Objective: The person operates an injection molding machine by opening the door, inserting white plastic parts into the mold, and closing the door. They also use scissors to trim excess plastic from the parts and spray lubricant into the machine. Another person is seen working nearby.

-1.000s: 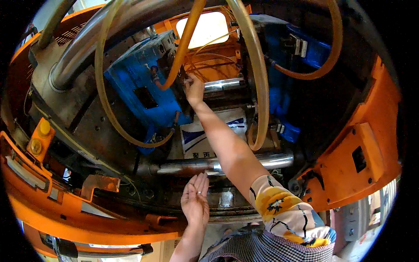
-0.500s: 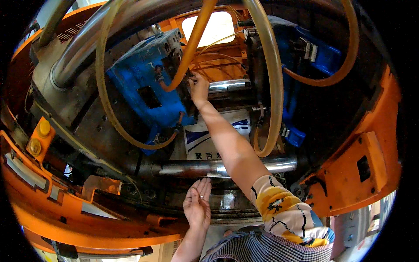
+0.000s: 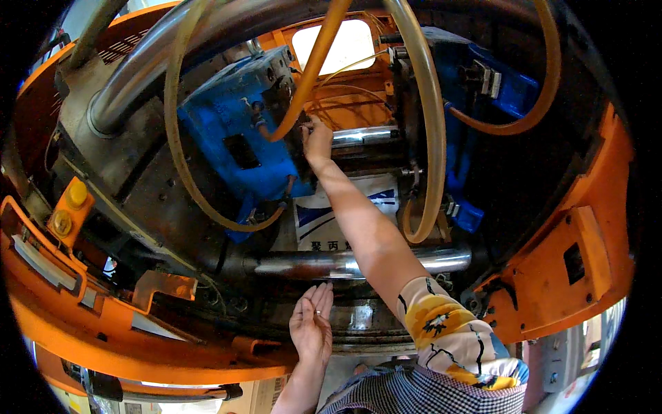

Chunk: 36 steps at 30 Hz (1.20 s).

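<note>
My right hand [image 3: 318, 141] reaches deep into the machine, its fingers bent together against the inner face of the blue mold half [image 3: 231, 127]. What those fingertips hold, if anything, is too small and dark to make out. Nearer to me, my left hand [image 3: 312, 326] is palm up with its fingers stretched out, just below the front steel tie bar [image 3: 310, 265]. A tiny pale speck shows by its thumb; its kind cannot be made out. Beneath my right forearm lies a white printed sack [image 3: 321, 219] with blue stripes.
Yellowish hoses [image 3: 433, 124] loop down around my right arm. Across the gap stands a second blue mold half [image 3: 458, 148]. A rear steel bar [image 3: 364, 136] crosses behind my hand. An orange guard frame [image 3: 158, 355] curves along the front left, an orange panel [image 3: 565, 262] at right.
The view has shifted slightly, so the machine appears a little further right. My right hand stays at the mold face, and my left hand keeps its palm-up pose.
</note>
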### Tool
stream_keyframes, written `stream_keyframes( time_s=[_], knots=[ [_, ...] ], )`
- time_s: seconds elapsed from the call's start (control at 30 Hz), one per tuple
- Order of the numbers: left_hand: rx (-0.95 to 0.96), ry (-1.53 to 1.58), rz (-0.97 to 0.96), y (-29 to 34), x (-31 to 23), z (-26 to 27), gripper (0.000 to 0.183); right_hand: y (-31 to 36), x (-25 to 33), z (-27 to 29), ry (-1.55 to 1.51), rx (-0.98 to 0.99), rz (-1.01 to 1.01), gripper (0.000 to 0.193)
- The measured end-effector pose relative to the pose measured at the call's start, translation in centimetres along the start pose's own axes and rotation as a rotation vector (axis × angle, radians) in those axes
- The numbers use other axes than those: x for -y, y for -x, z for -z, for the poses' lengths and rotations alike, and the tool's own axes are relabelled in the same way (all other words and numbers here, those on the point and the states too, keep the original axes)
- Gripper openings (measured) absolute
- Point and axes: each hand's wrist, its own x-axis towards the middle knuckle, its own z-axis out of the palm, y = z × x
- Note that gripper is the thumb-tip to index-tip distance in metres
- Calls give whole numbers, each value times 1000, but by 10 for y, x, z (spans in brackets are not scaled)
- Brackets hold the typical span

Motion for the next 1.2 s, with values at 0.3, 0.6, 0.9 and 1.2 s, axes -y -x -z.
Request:
stream_keyframes(
  time_s=[0.3,0.6,0.9,1.2],
  knots=[
    [-184,-60,77,2,-10,-11,44,7,14,19,80,268,-211,81],
    [-122,62,22,-13,-27,-18,42,107,159,177,-194,1246,186,20],
    [-66,131,58,-3,-25,-29,34,157,152,211,-3,1153,222,16],
    [-23,110,-25,-12,-28,-16,58,151,141,189,-414,853,-21,4]
  ],
)
